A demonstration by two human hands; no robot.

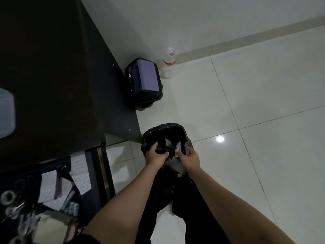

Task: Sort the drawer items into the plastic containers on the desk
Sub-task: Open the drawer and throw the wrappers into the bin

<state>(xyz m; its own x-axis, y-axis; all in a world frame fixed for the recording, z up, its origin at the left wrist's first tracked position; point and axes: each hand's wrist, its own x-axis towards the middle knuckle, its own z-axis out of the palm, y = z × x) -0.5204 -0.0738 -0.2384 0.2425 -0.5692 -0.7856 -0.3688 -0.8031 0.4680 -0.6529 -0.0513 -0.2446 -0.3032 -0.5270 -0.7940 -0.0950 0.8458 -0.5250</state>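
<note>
Down on the floor, the black bag (153,136) of a bin is gripped at its near rim by the left hand (155,154); crumpled clear plastic (176,164) is pinched by the right hand (190,159) over the opening. The drawer (52,191) w/ papers, tape etc. is left open beside the desk (52,67); one container (6,113) is seen at the desk's left edge.

Open tiled floor (263,155) lies right of the lined bin (164,131) — dark desk (52,67) walls its left.

floor (263,95): glossy pale tiles
bin liner (149,138): thin, crinkled, shiny black plastic
desk (44,59): dark, matt
far bottle (169,67): translucent plastic
</note>
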